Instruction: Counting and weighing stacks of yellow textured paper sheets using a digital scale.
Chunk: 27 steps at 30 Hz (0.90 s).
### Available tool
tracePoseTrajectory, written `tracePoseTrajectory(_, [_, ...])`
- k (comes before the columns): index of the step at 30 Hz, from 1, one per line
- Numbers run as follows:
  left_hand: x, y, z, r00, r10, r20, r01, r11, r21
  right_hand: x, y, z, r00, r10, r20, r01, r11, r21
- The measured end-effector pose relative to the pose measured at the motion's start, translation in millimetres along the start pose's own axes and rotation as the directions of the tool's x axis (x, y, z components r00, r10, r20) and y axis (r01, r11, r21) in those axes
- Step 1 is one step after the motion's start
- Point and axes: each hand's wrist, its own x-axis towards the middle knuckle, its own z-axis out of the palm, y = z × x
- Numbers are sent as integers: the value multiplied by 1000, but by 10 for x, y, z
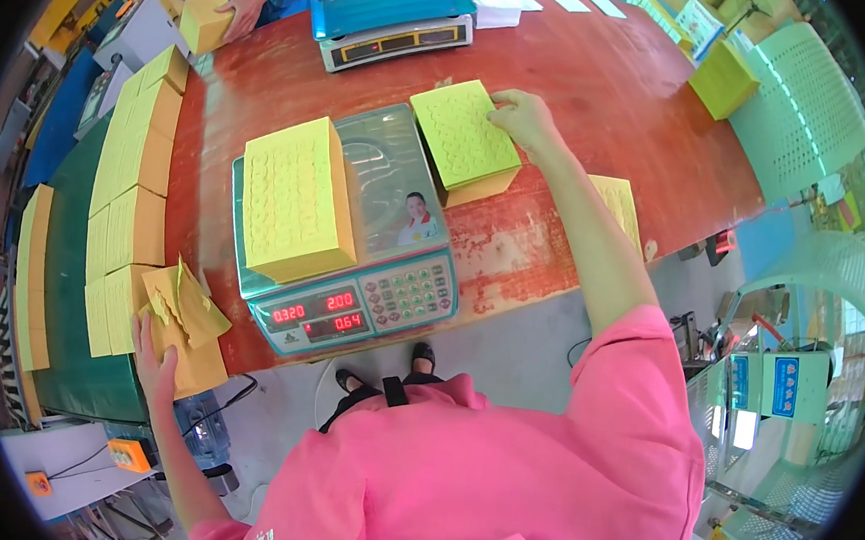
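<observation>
My right hand (526,123) is closed at the far right corner of a stack of yellow embossed paper (465,137), its fingertips on the edge. That stack lies on the red table, close beside the scale's right side. A taller yellow paper stack (292,192) rests on the left of the metal pan of a digital scale (353,226), whose red display is lit. My left hand (153,363) is at the table's left front, fingers stretched out and apart, against crumpled, torn brown-yellow paper (189,315) and the nearest stacks of the row there.
A row of paper stacks (130,174) lines the table's left. A second scale with a blue tray (392,11) stands at the far side. Beyond it on the left, a co-worker's hand (247,11) holds a yellow block. A perforated green chair (806,95) stands right.
</observation>
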Motion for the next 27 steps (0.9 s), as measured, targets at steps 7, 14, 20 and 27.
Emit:
tracePoseTrajectory(7, [-14, -9, -8, 1000, 2, 2, -2, 1000, -10, 4, 75, 7, 998, 50, 23, -52, 997, 60])
tracePoseTrajectory(14, [-2, -106, 11, 999, 34, 11, -35, 999, 24, -60, 106, 89, 971, -234, -52, 210, 936, -282])
tracePoseTrajectory(20, [14, -108, 26, 1000, 18, 5, -17, 999, -52, -607, 763, -529, 874, -318, -368, 119, 874, -472])
tracePoseTrajectory(27, [15, -85, 22, 1000, 1, 20, 1, 995, -99, -1942, 1421, -1129, 820, 61, -569, -403, 768, -497])
